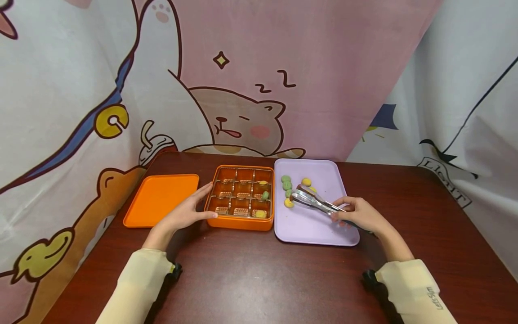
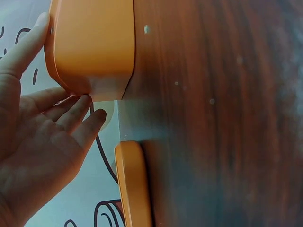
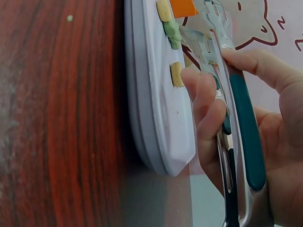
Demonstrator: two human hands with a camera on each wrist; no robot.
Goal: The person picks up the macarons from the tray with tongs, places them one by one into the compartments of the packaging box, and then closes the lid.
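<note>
The right hand [image 1: 358,216] grips a pair of metal serving tongs [image 1: 319,205] with green handle grips, thumb on one arm and curled fingers on the other. The tongs point left and away from that hand, across the lilac tray [image 1: 307,230], their two heads spread apart. By the heads, on the tray's left half, lie small green pieces [image 1: 286,179] in a row and yellow pieces [image 1: 306,182], all to the left of the right hand; whether the heads touch any of them cannot be told. The left hand [image 1: 187,210] is spread, its thumb and extended fingers resting against the left side of an orange nine-compartment box [image 1: 238,223], which stands just left of the tray. In the box's right column, the far and near compartments each hold something yellow, the middle one a green piece. An orange lid [image 1: 162,200] lies on the dark wooden table [image 1: 275,274], left of the box.
</note>
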